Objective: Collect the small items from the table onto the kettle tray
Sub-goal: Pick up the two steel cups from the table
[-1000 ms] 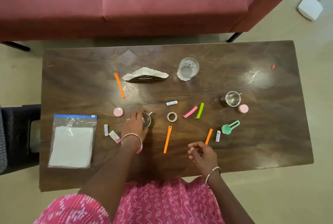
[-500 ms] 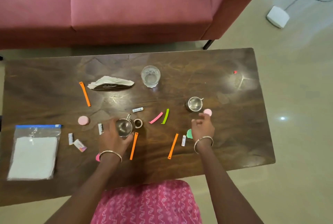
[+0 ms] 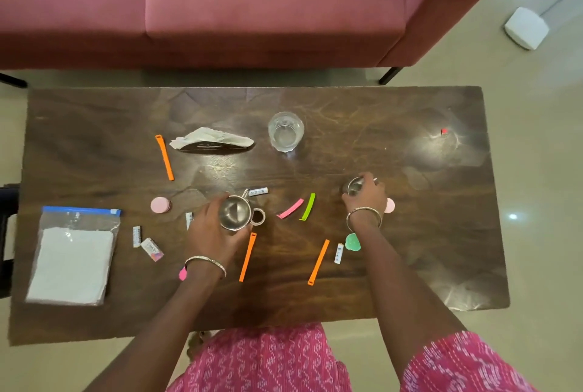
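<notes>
Left hand is gripping left cup, right hand is gripping right cup, each just ahead of its palm

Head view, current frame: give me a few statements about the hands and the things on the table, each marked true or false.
1. The left hand grips a steel cup. True.
2. The right hand is open and holds nothing. False: its fingers curl over a second steel cup.
3. The drinking glass lies tipped on its side. False: it stands upright.
4. The zip bag lies at the left end of the table. True.
</notes>
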Available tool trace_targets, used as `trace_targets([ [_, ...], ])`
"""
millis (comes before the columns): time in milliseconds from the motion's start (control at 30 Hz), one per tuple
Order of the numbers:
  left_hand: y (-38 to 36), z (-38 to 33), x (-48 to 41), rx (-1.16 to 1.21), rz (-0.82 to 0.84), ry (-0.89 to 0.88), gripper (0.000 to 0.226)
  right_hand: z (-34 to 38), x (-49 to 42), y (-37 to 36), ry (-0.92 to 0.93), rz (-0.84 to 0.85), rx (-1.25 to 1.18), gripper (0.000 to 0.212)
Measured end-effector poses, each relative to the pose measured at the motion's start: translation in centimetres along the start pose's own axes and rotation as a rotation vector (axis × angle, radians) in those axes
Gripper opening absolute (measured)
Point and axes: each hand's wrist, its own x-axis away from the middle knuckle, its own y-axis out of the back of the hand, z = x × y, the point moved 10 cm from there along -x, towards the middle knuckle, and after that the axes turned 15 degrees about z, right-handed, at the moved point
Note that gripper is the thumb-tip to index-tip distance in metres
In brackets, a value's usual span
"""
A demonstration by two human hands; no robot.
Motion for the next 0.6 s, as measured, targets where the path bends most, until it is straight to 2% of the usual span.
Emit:
trace_targets([
  [200, 2.4, 1.2, 2.6, 0.058, -0.045, 0.006, 0.075, 4.2, 8.1, -1.7, 0.265, -0.016, -0.037, 0.061],
  [400, 6.4, 3.8, 7.2, 0.112, -0.100, 0.048, 0.079, 8.2, 18.3, -6.7, 0.466, 0.075, -0.086, 0.076],
  [600, 12.3, 9.3, 13.2, 0.151, -0.174, 0.128, 0.079, 13.5, 28.5, -12.3, 0.637, 0.146, -0.015, 0.071],
])
